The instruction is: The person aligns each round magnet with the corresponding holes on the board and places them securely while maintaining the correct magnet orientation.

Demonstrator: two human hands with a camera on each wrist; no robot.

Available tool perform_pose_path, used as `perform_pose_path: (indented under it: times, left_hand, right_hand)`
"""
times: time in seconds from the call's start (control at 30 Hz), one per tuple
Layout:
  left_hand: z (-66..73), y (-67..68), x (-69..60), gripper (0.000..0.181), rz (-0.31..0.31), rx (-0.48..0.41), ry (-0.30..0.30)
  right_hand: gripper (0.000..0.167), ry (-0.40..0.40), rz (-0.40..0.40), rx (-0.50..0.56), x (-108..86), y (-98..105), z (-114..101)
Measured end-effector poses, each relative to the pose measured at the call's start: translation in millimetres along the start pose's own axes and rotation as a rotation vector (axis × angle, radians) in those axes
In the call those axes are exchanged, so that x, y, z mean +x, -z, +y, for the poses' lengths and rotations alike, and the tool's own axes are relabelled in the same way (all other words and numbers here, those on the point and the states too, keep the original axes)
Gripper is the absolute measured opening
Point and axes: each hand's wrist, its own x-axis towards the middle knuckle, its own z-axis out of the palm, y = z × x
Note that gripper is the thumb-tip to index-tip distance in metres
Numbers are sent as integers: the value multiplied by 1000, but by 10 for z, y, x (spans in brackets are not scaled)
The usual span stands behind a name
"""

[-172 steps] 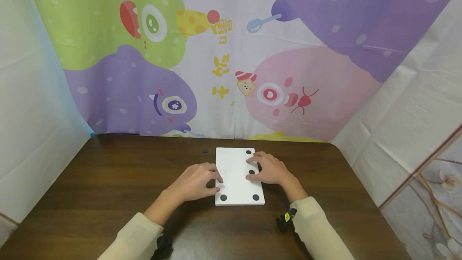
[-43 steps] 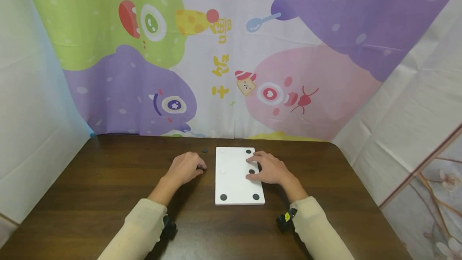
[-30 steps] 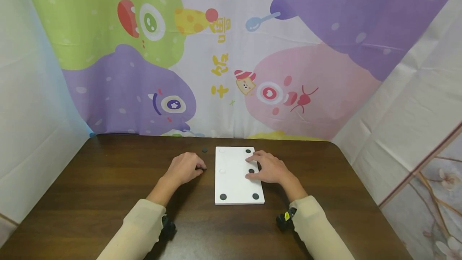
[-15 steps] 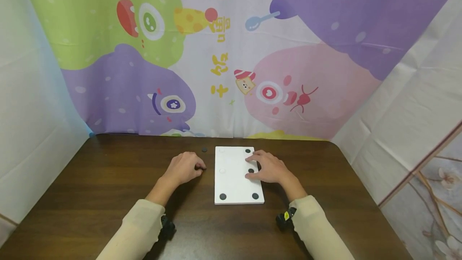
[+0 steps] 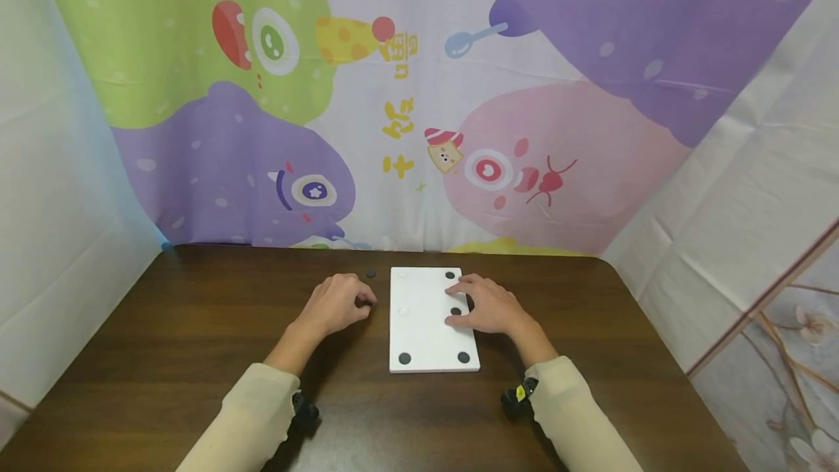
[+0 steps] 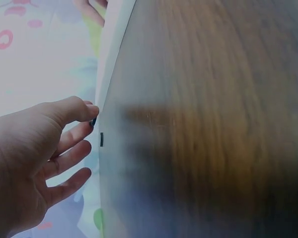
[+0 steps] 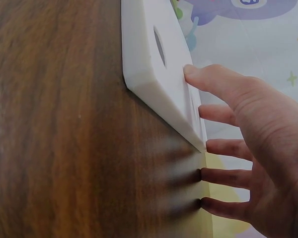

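Note:
A white rectangular board [image 5: 429,333] lies flat on the table, bearing several black round discs [image 5: 404,359]. Two round recesses [image 5: 403,311] on its left side hold no black disc. Left of the board, my left hand [image 5: 336,303] pinches a small black disc [image 6: 93,121] between thumb and forefinger, only its dark edge showing in the left wrist view. Another loose disc [image 5: 371,274] lies on the table just beyond that hand. My right hand [image 5: 491,304] rests at the board's right edge, thumb and forefinger over the top face, the other fingers touching down beside it.
The brown wooden table [image 5: 197,355] runs back to a cartoon-printed curtain [image 5: 419,217]. Pale cloth walls [image 5: 65,239] stand at both sides. Each wrist wears a small black camera [image 5: 305,412].
My left hand has left the board's left edge and moved left onto the table, where it now pinches a disc. Lately it has barely shifted. The right hand stays put.

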Motion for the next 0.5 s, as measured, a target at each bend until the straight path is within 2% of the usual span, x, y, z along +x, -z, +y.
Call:
perform_pose_path:
  times: [0.5]
  left_hand:
    - [63,1,26,14,19,-19,8]
  right_hand:
    - [68,-1,1,6,16,-16,23]
